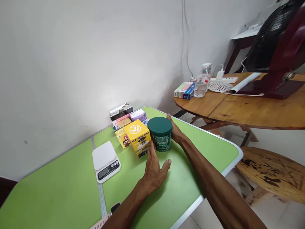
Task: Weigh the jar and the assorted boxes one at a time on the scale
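A dark green oval canister (160, 133) with a lid stands upright on the green table (190, 171). My right hand (175, 130) is closed against its right side, with most of the fingers hidden behind it. My left hand (155, 167) is open, its fingers stretched forward and thumb apart. Its fingertips are at the near right corner of a yellow box (137, 135) marked "COME ON", close to the canister's left side. Touching cannot be told for certain. The yellow box seems to rest on another box.
Behind stand a smaller yellow box (123, 138), a purple tissue pack (138, 115) and a black-and-silver box (121, 110). A white kitchen scale (106, 161) lies to the left; a smartwatch (115, 207) is near my left forearm. A wooden table (238, 109) with a water bottle (202, 82) and fan (278, 51) is right.
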A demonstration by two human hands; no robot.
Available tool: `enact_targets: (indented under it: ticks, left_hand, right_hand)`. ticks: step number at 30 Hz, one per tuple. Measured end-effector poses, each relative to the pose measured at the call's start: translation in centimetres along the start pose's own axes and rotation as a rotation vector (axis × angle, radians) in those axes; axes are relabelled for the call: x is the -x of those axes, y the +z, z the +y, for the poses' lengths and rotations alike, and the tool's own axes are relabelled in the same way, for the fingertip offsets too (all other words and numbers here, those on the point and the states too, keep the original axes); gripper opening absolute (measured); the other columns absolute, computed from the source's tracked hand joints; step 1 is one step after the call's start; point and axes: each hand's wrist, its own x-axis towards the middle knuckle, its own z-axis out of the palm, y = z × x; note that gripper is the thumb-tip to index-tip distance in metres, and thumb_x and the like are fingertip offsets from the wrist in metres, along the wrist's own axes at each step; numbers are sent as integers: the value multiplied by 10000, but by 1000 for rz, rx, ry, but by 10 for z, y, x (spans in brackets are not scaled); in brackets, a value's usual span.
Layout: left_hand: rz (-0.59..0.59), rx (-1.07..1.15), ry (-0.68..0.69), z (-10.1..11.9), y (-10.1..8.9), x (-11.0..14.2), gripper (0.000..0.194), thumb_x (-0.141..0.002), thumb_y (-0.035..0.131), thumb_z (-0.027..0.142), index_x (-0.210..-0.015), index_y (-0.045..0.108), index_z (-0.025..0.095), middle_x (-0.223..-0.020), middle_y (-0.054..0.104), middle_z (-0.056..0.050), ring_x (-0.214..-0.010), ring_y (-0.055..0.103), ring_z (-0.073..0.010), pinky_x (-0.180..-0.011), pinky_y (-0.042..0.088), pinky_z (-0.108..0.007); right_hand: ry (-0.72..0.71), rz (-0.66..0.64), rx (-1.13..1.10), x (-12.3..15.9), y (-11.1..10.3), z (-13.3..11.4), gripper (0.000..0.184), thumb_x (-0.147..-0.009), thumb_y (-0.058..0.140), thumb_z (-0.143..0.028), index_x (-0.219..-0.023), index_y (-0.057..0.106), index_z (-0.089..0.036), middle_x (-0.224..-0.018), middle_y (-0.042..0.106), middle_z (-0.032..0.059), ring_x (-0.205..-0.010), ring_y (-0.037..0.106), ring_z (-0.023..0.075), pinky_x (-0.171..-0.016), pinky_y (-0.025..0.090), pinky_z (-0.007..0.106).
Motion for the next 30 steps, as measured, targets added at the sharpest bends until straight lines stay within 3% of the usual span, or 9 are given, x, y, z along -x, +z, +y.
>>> enact_targets:
  ticks: [3, 6, 11, 15, 18, 22, 26, 30]
  left_hand:
    - [-12, -35, -21, 5, 2, 3, 1003, -875, 703, 403, -1653, 105, 198, -1747, 138, -181, -1627, 130, -342, -1330, 153, -535]
    - [-16, -16, -41, 11, 5, 5, 1129, -774, 811, 434, -1639, 137, 166, -1727, 171, -220, -1616, 157, -371, -1323, 178, -545]
    - [60, 27, -62, 21, 7, 15, 1210, -520, 972, 451, -1539, 366, 211, -1528, 518, -180, -1428, 495, -388, -1215, 414, -542]
    - [107, 51, -109, 29, -10, 41, 1134, -449, 989, 419, -1448, 489, 227, -1367, 654, -125, -1257, 634, -366, -1100, 533, -521]
    - [203, 109, -75, 29, -41, 68, 1108, -464, 988, 418, -1434, 491, 218, -1334, 680, -129, -1200, 669, -342, -1050, 571, -499]
    - [466, 4, -8, 22, -103, 92, 1002, -536, 964, 391, -1405, 501, 205, -1253, 714, -148, -1114, 705, -337, -995, 590, -526]
    - [678, -189, -9, 10, -172, 85, 942, -551, 947, 413, -1362, 513, 215, -1243, 715, -150, -1095, 712, -341, -936, 596, -525]
    - [782, -210, -46, -12, -218, 63, 883, -592, 918, 429, -1333, 498, 195, -1211, 724, -136, -1071, 716, -309, -899, 591, -472]
  right_hand:
    - [-32, 139, 40, 26, -13, 7, 764, -893, 425, -872, -946, 793, -204, -982, 835, 80, -1207, 710, 305, -1110, 527, 454]
    - [-102, 271, 62, 70, -18, 25, 760, -865, 461, -886, -1015, 799, -221, -1040, 829, 65, -1270, 672, 295, -1147, 498, 439]
    - [-142, 456, 75, 150, 0, 60, 691, -878, 484, -855, -1067, 784, -261, -1078, 815, 15, -1290, 649, 263, -1163, 489, 397]
    - [-131, 445, 76, 184, 21, 75, 691, -860, 484, -871, -1011, 771, -260, -1014, 811, 27, -1211, 679, 287, -1090, 547, 414]
    - [-135, 362, 148, 191, 52, 76, 721, -833, 511, -884, -1074, 766, -254, -1090, 803, 47, -1238, 660, 298, -1115, 518, 408]
    - [-272, -13, 220, 177, 124, 71, 736, -932, 426, -816, -1292, 713, -241, -1303, 741, 80, -1324, 609, 292, -1137, 493, 423]
    - [-406, -248, 318, 134, 195, 77, 763, -973, 349, -791, -1381, 668, -231, -1451, 651, 104, -1382, 562, 283, -1212, 408, 452]
    - [-427, -334, 418, 93, 231, 100, 802, -962, 317, -814, -1384, 667, -229, -1428, 663, 123, -1389, 549, 297, -1233, 365, 498]
